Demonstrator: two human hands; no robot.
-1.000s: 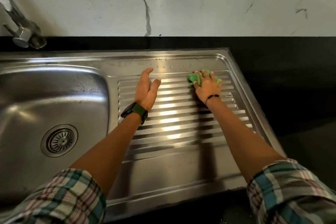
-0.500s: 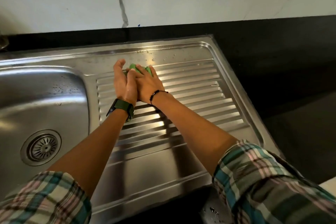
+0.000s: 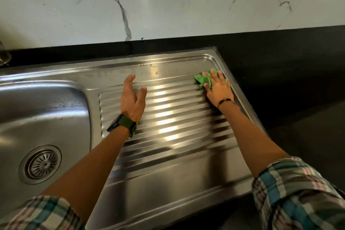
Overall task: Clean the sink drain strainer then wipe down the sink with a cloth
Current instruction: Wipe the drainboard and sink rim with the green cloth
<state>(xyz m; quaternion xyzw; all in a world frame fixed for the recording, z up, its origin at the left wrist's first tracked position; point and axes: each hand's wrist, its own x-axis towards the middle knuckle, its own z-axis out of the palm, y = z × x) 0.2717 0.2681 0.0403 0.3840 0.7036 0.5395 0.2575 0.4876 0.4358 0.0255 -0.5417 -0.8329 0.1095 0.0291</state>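
Note:
A stainless steel sink takes up most of the view, with a ribbed drainboard [image 3: 177,136] on its right side. My right hand [image 3: 218,89] presses a green cloth [image 3: 202,79] flat against the drainboard's far right corner, fingers spread over it. My left hand [image 3: 132,99] rests edge-down on the left part of the ribs, fingers straight and holding nothing. The round metal drain strainer [image 3: 41,164] sits in the bottom of the basin [image 3: 37,110] at the left.
A black countertop [image 3: 289,80] surrounds the sink on the far and right sides. A white marble-patterned wall [image 3: 168,2] rises behind it. The tap base [image 3: 3,54] shows at the far left edge. Water droplets dot the basin wall and the far rim.
My right hand has swept the green cloth from beside my left hand across the ribs to the drainboard's far right corner. My left hand has stayed on the left part of the ribs.

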